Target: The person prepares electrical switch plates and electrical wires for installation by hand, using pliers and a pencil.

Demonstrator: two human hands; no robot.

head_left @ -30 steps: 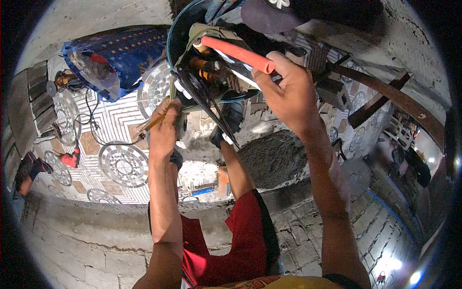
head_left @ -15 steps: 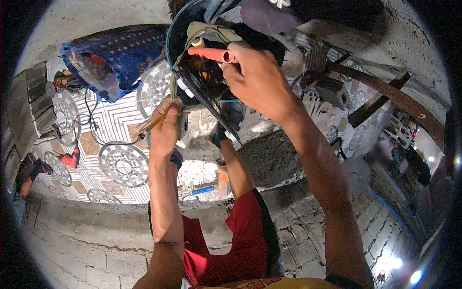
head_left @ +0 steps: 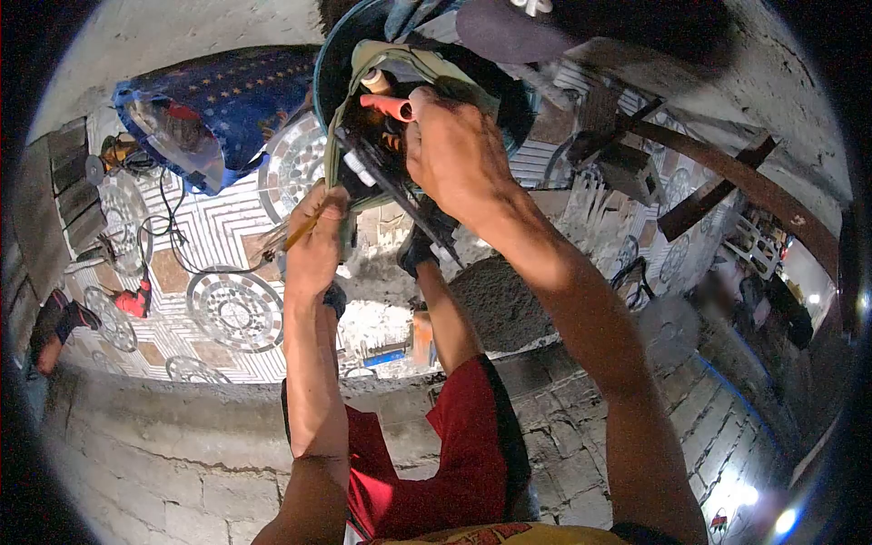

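My left hand [head_left: 313, 245] is closed at the near left edge of an olive-green cloth bag [head_left: 343, 123], with a slim yellowish-brown stick-like piece [head_left: 303, 229] also in its grip. The bag sits in a dark round tub [head_left: 323, 68], its mouth open. Over the bag's mouth, my right hand [head_left: 459, 159] is closed at the end of a short red tube [head_left: 387, 106]; some fingertips are hidden. Inside lie a cream cylindrical piece [head_left: 375, 81] and dark tools. A long black bar-shaped tool [head_left: 400, 195] sticks out toward me.
A blue star-patterned bag [head_left: 218, 113] lies left on the patterned tiles, near a dark cable [head_left: 173, 222]. A grey mound of sand or mortar [head_left: 500, 304] is below the tub. Rusty metal bars [head_left: 718, 154] stand right. A dark cap [head_left: 509, 32] is at the top, and another person's foot [head_left: 77, 315] far left.
My right hand and the red tube have shifted left and lower into the bag, and less of the tube shows. My left hand stays at the bag's edge.
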